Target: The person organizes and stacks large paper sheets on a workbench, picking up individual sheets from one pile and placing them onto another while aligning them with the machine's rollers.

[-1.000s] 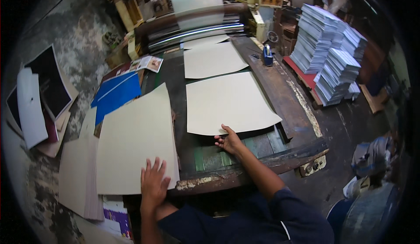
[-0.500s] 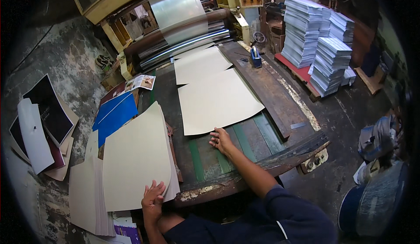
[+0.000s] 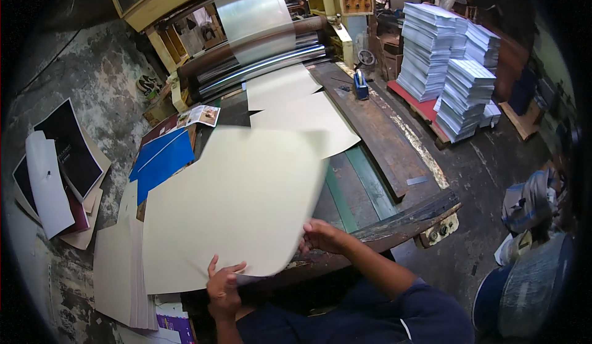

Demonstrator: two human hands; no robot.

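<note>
A large cream sheet of card [image 3: 240,196] is bowed and lifted at its right side, over the near end of the table and the stack at the left. Its right edge is pinched by my right hand [image 3: 322,237], fingers partly hidden behind it. At the sheet's near edge, my left hand [image 3: 223,287] touches it with fingers spread. Beyond, two more cream sheets, a nearer one [image 3: 333,125] and a farther one [image 3: 280,88], lie overlapping on the machine table [image 3: 351,190], leading toward shiny rollers [image 3: 262,69].
More cream sheets [image 3: 117,276] stand at the lower left, beside blue sheets [image 3: 161,159]. A tape dispenser [image 3: 360,86] sits on the table's right side. Tall white paper stacks [image 3: 425,51] stand on a red pallet [image 3: 419,106]. A wrapped roll [image 3: 524,288] is at the lower right.
My right hand has drawn back from the table sheet and taken the right edge of the top stack sheet, which has risen and swung right. Table sheets have shifted slightly toward the rollers.
</note>
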